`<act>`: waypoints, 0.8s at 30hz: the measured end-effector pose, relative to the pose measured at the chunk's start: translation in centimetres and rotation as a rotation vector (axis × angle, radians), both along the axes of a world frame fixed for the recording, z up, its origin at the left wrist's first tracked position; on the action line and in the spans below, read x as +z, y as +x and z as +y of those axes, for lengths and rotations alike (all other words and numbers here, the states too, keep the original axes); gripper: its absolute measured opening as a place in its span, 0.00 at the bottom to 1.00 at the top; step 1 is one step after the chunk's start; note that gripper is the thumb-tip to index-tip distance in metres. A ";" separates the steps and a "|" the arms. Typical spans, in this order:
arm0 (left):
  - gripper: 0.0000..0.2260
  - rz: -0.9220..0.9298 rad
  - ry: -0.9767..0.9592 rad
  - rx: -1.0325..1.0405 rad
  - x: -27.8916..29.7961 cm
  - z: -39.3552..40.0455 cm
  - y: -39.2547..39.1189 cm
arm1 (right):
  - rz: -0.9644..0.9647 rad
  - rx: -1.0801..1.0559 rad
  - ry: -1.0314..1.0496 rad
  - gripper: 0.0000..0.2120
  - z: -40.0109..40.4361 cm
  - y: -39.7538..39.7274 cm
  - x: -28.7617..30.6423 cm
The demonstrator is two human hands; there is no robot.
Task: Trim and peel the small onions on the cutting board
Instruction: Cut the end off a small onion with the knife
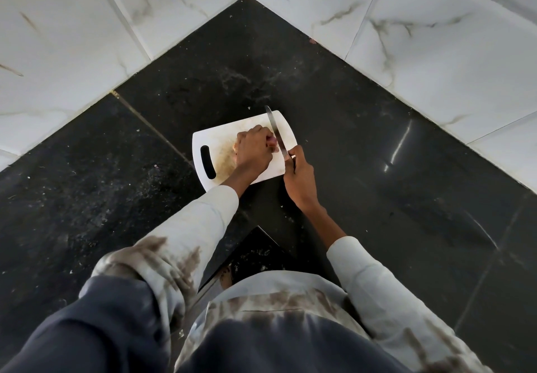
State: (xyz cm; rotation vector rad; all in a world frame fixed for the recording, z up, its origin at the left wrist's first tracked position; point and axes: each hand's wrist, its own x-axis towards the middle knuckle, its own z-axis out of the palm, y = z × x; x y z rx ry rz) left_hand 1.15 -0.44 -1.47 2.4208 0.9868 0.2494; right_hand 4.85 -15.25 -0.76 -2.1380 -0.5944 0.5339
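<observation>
Two bare hands work over a white cutting board point(209, 140) that lies on a dark stone counter point(377, 154). The left hand point(253, 151) is curled down over a small onion point(272, 140), of which only a pinkish tip shows past the knuckles on the side nearest the blade; the fingers fold round it and press it to the board. The right hand point(299, 178) grips the handle of a knife point(276, 131), fingers wrapped tight round it, at the board's near right edge. The blade runs away from that hand, up and slightly left across the board, its tip reaching just beyond the far edge, and its flat side passes right beside the exposed end of the onion; whether the edge is touching it cannot be told. Brownish staining and bits of peel point(225, 154) mark the board just left of the left hand. A dark slot handle point(208, 162) is cut into the board's left end. Both arms wear pale sleeves point(200, 227) with brown blotches. White marbled wall tiles point(436, 38) meet in a corner behind the counter.
</observation>
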 end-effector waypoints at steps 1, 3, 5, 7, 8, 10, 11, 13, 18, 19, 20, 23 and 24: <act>0.08 -0.001 -0.002 0.011 0.1 -0.1 0.0 | -0.020 0.009 -0.003 0.07 0.0 0.0 0.1; 0.09 0.010 0.010 0.015 0.5 -0.3 -0.1 | -0.068 0.016 -0.015 0.07 0.1 -0.1 0.2; 0.09 0.023 0.033 0.002 0.7 -0.4 -0.1 | -0.095 0.015 -0.045 0.07 0.3 -0.3 0.2; 0.09 0.032 0.043 -0.026 0.8 -0.3 -0.1 | -0.104 0.008 -0.061 0.07 0.3 -0.5 0.3; 0.09 0.034 0.044 -0.041 0.8 -0.1 -0.1 | -0.106 0.006 -0.064 0.07 0.3 -0.5 0.3; 0.08 0.042 0.046 -0.084 0.8 0.3 -0.2 | -0.106 0.005 -0.061 0.07 0.3 -0.6 0.3; 0.08 0.049 0.052 -0.108 0.8 0.5 -0.3 | -0.105 0.003 -0.062 0.07 0.3 -0.7 0.3; 0.09 0.056 0.061 -0.135 0.9 0.7 -0.4 | -0.103 -0.007 -0.076 0.07 0.3 -0.7 0.3; 0.11 0.056 0.098 -0.163 0.4 0.3 -0.7 | -0.099 -0.036 -0.090 0.08 0.3 -1.2 0.2; 0.10 0.044 0.097 -0.158 0.4 0.3 -0.7 | -0.097 -0.041 -0.089 0.08 0.4 -1.3 0.2; 0.10 0.036 0.096 -0.157 0.5 0.2 -0.7 | -0.093 -0.047 -0.088 0.08 0.4 -1.4 0.2; 0.11 0.052 0.108 -0.175 0.7 0.2 -0.6 | -0.083 -0.064 -0.094 0.10 0.3 -1.5 0.2; 0.11 0.057 0.113 -0.178 0.7 0.2 -0.6 | -0.080 -0.066 -0.093 0.10 0.4 -1.6 0.2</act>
